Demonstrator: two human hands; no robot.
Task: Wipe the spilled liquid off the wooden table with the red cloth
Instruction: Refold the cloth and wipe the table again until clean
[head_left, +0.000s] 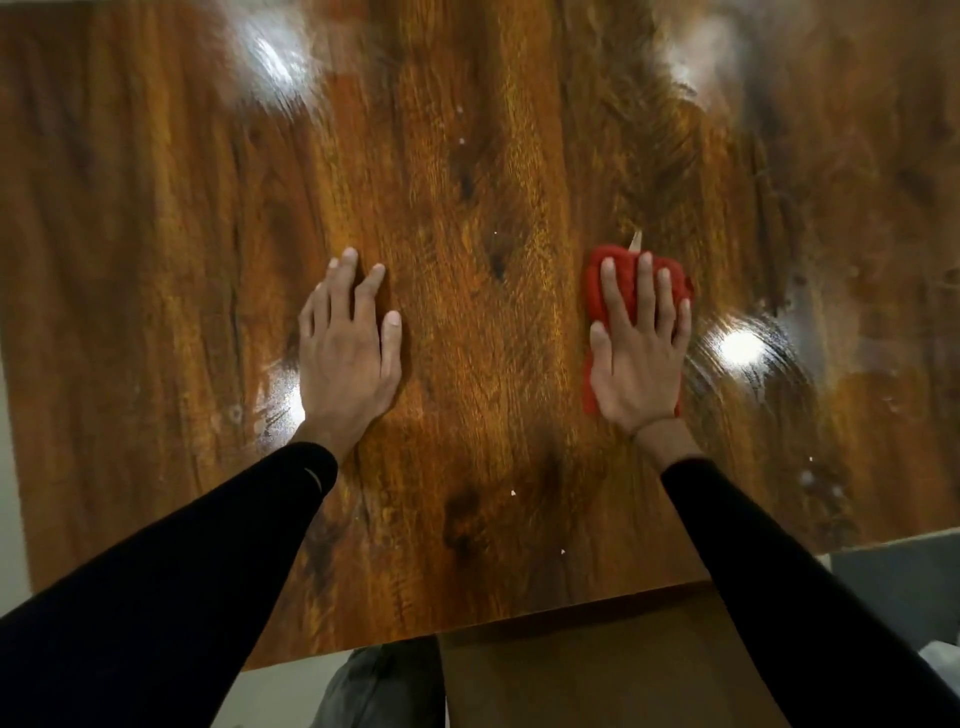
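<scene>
— How many cloths are on the counter (467, 156)?

— One red cloth (631, 283), folded, right of the middle. The right hand (641, 353) presses flat on it, fingers straight and spread.

— And the other hand?

— The left hand (348, 343) lies released, palm down on bare wood, well apart from the cloth. Two black sleeves (156, 587) reach in from the near edge.

— Any liquid?

— Wet smears show just right of the cloth, around one bright glare spot (743, 348); three such spots in all.

right hand (640, 358) flat on cloth (631, 283) on table (467, 208), left hand (348, 348) well apart to its left
</scene>
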